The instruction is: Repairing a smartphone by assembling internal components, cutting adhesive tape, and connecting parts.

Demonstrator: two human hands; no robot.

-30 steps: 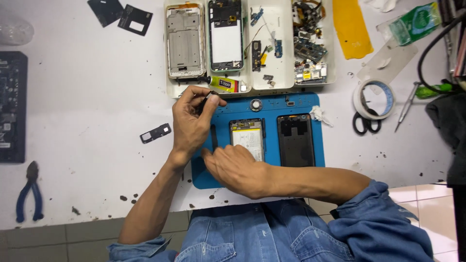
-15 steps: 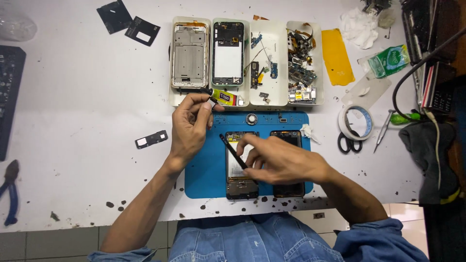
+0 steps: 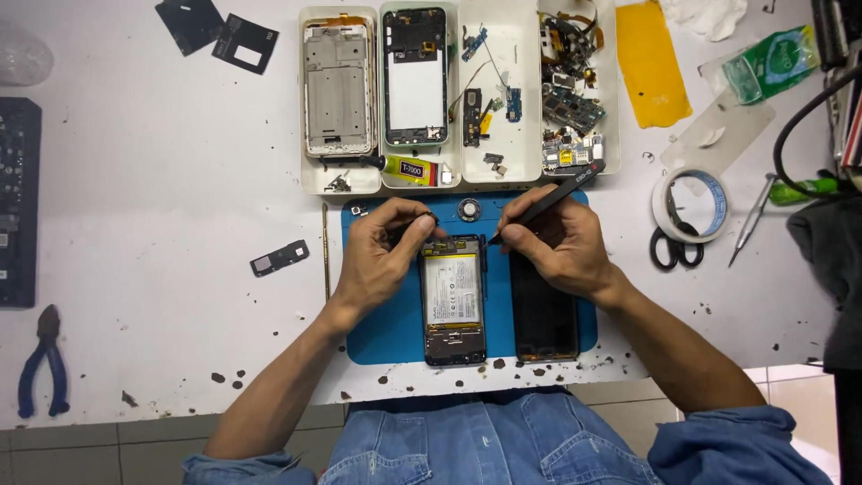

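Opened phone (image 3: 453, 301) lying battery-up on blue mat (image 3: 386, 332), centre of frame. Left hand (image 3: 382, 260) pinched on its top left corner, likely steadying it. Right hand (image 3: 561, 247) closed around black spudger (image 3: 543, 202), tip angled toward top edge for prying. Black screen panel (image 3: 543, 314) alongside.

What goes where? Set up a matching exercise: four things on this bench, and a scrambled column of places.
1. opened phone
2. blue-handled pliers
3. tape roll
4. glue tube

A. white tray's lower edge
B. blue mat, between the hands
C. far left of the table
D. right of the mat, above the scissors

Pairs: 1-B, 2-C, 3-D, 4-A
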